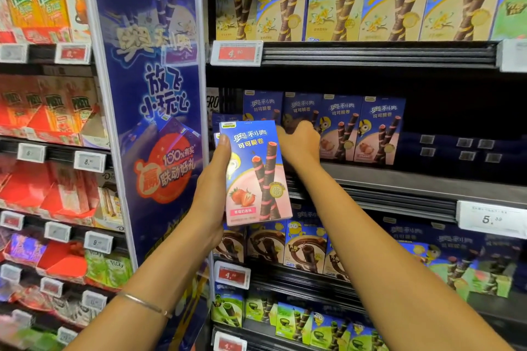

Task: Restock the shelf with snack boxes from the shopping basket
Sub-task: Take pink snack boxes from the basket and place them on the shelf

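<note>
My left hand [212, 188] holds a blue and pink strawberry wafer-roll box [256, 174] upright in front of the middle shelf [399, 177], with more boxes stacked behind it in the same grip. My right hand [301, 141] reaches into that shelf, its fingers curled against a strawberry box [299, 110] in the standing row. Other matching boxes [379, 128] stand to the right of it. No shopping basket shows in this view.
A blue promotional divider panel [154, 111] juts out left of the shelf bay. The right part of the middle shelf holds low dark cartons [462, 148]. Yellow boxes [342, 0] fill the shelf above, chocolate and green ones [285, 245] the shelves below. Price tags [236, 53] line the edges.
</note>
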The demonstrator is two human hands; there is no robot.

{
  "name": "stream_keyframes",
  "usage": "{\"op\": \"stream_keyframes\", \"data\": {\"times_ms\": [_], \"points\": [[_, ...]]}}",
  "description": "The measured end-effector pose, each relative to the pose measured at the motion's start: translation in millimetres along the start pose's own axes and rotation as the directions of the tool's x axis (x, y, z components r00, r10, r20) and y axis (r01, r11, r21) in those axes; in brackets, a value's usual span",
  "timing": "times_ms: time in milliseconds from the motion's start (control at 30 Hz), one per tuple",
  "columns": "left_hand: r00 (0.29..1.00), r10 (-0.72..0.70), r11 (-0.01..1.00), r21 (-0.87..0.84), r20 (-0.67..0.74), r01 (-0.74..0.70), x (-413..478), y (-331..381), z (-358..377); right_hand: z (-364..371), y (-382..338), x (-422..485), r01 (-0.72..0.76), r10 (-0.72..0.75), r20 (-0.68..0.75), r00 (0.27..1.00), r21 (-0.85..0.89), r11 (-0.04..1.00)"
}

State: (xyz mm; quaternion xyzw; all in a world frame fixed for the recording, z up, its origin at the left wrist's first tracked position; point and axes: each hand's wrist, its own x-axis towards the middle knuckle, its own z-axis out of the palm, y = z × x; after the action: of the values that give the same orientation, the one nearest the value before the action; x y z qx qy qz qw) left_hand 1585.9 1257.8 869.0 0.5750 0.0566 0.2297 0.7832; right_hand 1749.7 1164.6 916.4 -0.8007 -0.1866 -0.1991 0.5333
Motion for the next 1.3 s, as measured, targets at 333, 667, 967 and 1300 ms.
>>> {"op": "stream_keyframes", "data": {"times_ms": [333,667,967,1300], "points": [[0.993,0.107,0.993,-0.057,0.038,-0.105,4,8,19,-60,-1,-96,0.045,-0.161,0.241,0.957,0.427,0.903],[0.990,0.126,0.989,0.065,0.067,-0.131,5,8,38,-73,4,-103,0.055,-0.118,0.143,0.983,0.385,0.921],[0.988,0.125,0.985,0.127,-0.086,-0.114,18,-8,36,-94,6,-95,-0.067,-0.061,0.232,0.971,0.503,0.862],[0.974,0.152,0.982,0.139,-0.168,-0.130,21,-2,25,-114,13,-75,-0.074,-0.019,0.169,0.986,0.525,0.848]]}}
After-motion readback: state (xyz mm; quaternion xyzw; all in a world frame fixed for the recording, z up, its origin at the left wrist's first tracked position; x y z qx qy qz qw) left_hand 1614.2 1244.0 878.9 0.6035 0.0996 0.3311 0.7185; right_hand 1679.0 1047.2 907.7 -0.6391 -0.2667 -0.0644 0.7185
